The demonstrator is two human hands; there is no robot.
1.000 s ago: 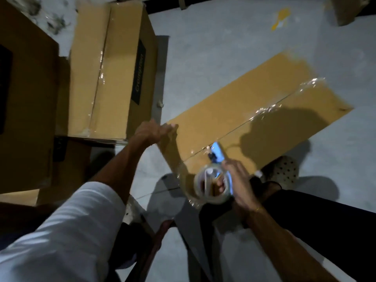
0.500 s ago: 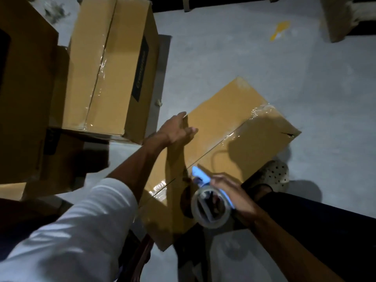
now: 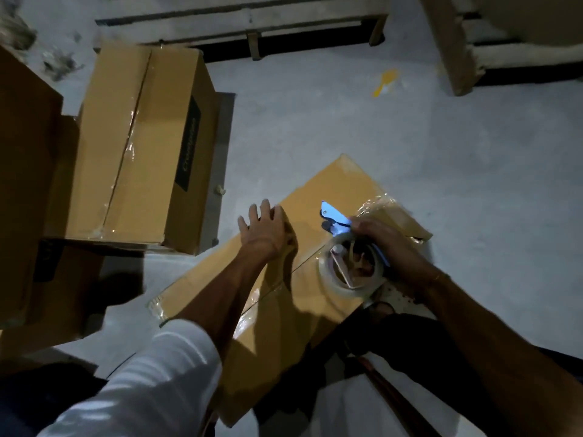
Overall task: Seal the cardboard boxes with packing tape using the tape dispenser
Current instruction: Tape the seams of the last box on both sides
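Head camera looks down onto a grey concrete floor [image 3: 315, 121] where a long cardboard box [image 3: 284, 335] lies flat, running from the lower middle of the view up toward the right. The left hand [image 3: 268, 230] rests on the box's top face at its left long edge, fingers straight and spread, the palm flat on the cardboard with the fingertips reaching just over that edge. The right hand [image 3: 381, 239] has its fingers curled round the handle of the tape dispenser [image 3: 350, 250], whose blue blade end points up and to the left, toward the far end of the box. Its roll of clear packing tape [image 3: 348, 275] sits on the top face, right on the centre seam, just beside the box's right long edge and close to the far end. Glossy clear tape shows along the seam nearer the person and crinkles over the box's far right corner. The two hands are near each other, the seam running between them.

On the left side of the floor, apart from the long box, stands a taller cardboard carton [image 3: 135, 146] with tape along its top seam and a black label on its side; more brown cartons [image 3: 28, 184] are stacked against the left edge of the view. A wooden pallet [image 3: 252, 20] lies at the far edge of the floor.
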